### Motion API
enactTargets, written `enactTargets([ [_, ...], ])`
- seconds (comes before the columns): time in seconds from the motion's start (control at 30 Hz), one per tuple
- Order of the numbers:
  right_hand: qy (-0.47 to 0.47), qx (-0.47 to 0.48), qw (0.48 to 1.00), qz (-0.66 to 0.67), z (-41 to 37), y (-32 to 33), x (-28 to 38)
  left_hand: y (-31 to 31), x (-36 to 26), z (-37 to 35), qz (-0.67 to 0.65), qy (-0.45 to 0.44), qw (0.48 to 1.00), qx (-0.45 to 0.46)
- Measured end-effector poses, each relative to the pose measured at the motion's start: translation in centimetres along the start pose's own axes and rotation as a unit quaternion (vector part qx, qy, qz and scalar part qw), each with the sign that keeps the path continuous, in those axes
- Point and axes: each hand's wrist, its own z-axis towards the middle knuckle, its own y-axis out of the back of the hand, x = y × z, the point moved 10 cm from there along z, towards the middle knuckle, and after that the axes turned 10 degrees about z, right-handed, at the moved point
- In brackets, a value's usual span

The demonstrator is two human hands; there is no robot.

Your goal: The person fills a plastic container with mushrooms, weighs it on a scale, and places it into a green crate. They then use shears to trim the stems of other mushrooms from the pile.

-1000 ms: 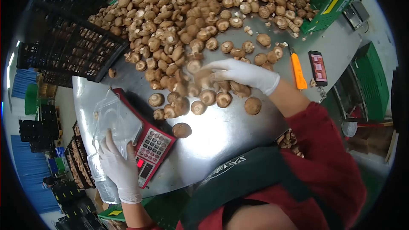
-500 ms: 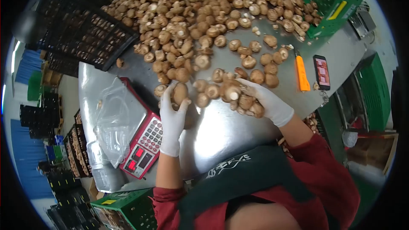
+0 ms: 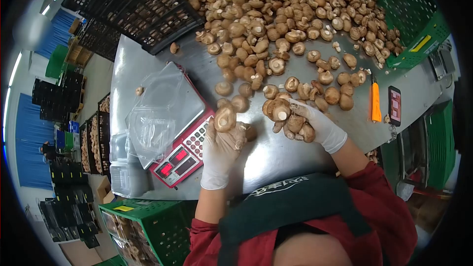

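Note:
My left hand (image 3: 220,153), in a white glove, is turned palm up with its fingers curled round mushrooms (image 3: 225,119); one large brown cap shows at the fingertips and a smaller mushroom at the thumb. My right hand (image 3: 320,127), also gloved, holds a cluster of several mushrooms (image 3: 295,122), one with its pale stem facing up. Both hands are over the metal table (image 3: 268,162), just in front of loose mushrooms. Left of my left hand is a red scale (image 3: 189,150) with clear plastic trays (image 3: 152,127) on it.
A large mushroom pile (image 3: 276,7) covers the back of the table. Black crates (image 3: 143,15) stand back left, a green crate (image 3: 419,44) back right. An orange-handled knife (image 3: 376,102) and a phone (image 3: 394,106) lie at the right. Another green crate (image 3: 167,226) is at lower left.
The view has shifted, so the table appears further right and lower. My left hand has turned palm up, with its mushrooms now more visible. My right hand still holds its cluster.

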Motion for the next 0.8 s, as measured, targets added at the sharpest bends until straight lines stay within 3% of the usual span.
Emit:
enactTargets([
  [0.17,-0.021,0.005,1.000,0.012,1.5,-1.5,-1.4,1.6,-0.6,-1.3,-0.061,-0.007,0.996,-0.063],
  [0.27,-0.044,-0.015,0.999,-0.008,3.1,-2.6,-1.7,-0.1,-2.4,-2.3,0.097,-0.056,0.994,-0.011],
  [0.33,-0.020,-0.063,0.996,-0.063,5.6,-3.0,-1.5,-2.2,-6.2,-4.8,0.248,-0.143,0.958,-0.023],
  [0.37,-0.031,0.017,0.998,-0.047,7.3,-5.8,-1.5,-3.3,-8.2,-6.4,0.323,-0.183,0.928,-0.031],
  [0.43,-0.048,0.160,0.986,-0.014,10.0,-13.2,0.2,-2.7,-14.3,-10.5,0.462,-0.334,0.811,-0.133],
  [0.5,0.042,0.125,0.988,-0.084,13.5,-17.5,0.5,-2.5,-19.4,-14.3,0.556,-0.420,0.645,-0.313],
  [0.53,0.027,0.138,0.974,-0.179,14.6,-20.0,0.6,-2.0,-21.1,-15.2,0.612,-0.431,0.547,-0.374],
  [0.57,0.023,0.164,0.976,-0.139,16.5,-21.7,-0.7,-0.8,-22.5,-15.4,0.657,-0.425,0.474,-0.403],
  [0.6,0.037,0.145,0.982,-0.111,18.0,-23.1,-1.8,-0.9,-22.6,-14.9,0.674,-0.390,0.467,-0.419],
  [0.63,0.095,0.196,0.975,-0.041,20.4,-24.7,-3.8,1.6,-23.5,-14.8,0.688,-0.368,0.455,-0.429],
  [0.67,0.127,0.161,0.975,-0.080,21.7,-25.6,-5.2,2.4,-23.2,-14.6,0.675,-0.366,0.477,-0.428],
  [0.7,0.097,0.114,0.977,-0.150,20.4,-25.4,-5.3,3.5,-22.8,-14.1,0.633,-0.376,0.527,-0.424],
  [0.73,0.275,0.074,0.902,-0.325,22.3,-25.2,-6.6,3.9,-22.3,-13.6,0.650,-0.377,0.514,-0.414],
  [0.77,0.241,0.099,0.838,-0.480,22.2,-25.4,-7.6,4.4,-21.8,-13.3,0.666,-0.377,0.500,-0.406],
  [0.8,0.278,0.094,0.779,-0.554,21.5,-25.9,-8.3,4.0,-21.5,-12.8,0.697,-0.389,0.458,-0.391],
])
